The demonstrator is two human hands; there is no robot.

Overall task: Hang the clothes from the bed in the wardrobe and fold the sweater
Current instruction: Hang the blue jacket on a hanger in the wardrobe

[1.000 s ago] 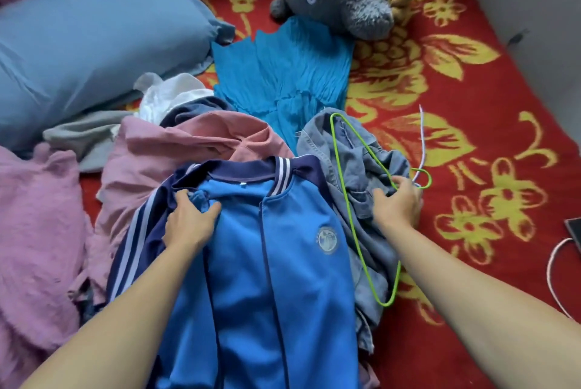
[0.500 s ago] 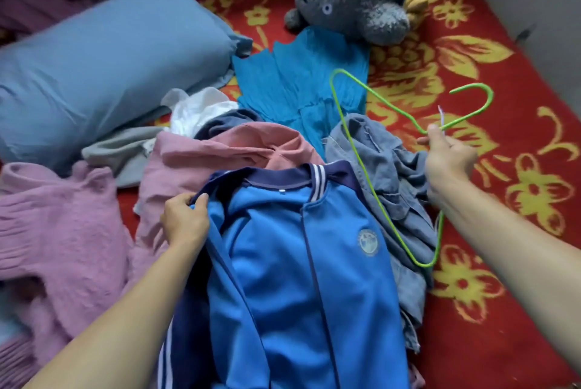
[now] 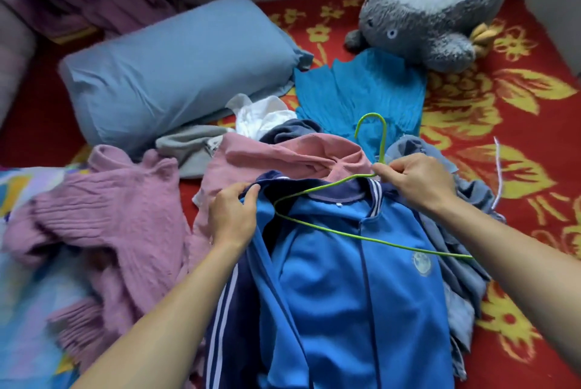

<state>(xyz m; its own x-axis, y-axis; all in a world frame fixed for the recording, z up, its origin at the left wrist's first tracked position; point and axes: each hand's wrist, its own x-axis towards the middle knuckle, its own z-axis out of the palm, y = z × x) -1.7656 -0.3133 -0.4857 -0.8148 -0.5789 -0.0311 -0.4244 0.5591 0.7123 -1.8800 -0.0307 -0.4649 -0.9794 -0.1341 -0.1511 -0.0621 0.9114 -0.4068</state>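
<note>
A blue track jacket (image 3: 355,294) with a navy collar and white stripes lies front up in the middle of the bed. My left hand (image 3: 232,219) grips its left shoulder at the collar. My right hand (image 3: 415,184) pinches the neck of a thin green wire hanger (image 3: 317,225), which lies across the jacket's collar and chest with its hook pointing away from me. A pink knitted sweater (image 3: 103,225) lies crumpled to the left. A pink garment (image 3: 283,159), a grey-blue one (image 3: 465,263) and a teal pleated one (image 3: 361,87) lie around the jacket.
A blue pillow (image 3: 176,74) lies at the back left and a grey plush toy (image 3: 430,11) at the back right. The bed cover (image 3: 518,124) is red with yellow flowers. A thin white hanger (image 3: 498,168) pokes out at the right. White and grey clothes (image 3: 220,137) lie below the pillow.
My right hand carried the green hanger left, from beside the grey-blue garment onto the jacket's collar. My left hand keeps its grip on the jacket's shoulder. The camera has tilted up.
</note>
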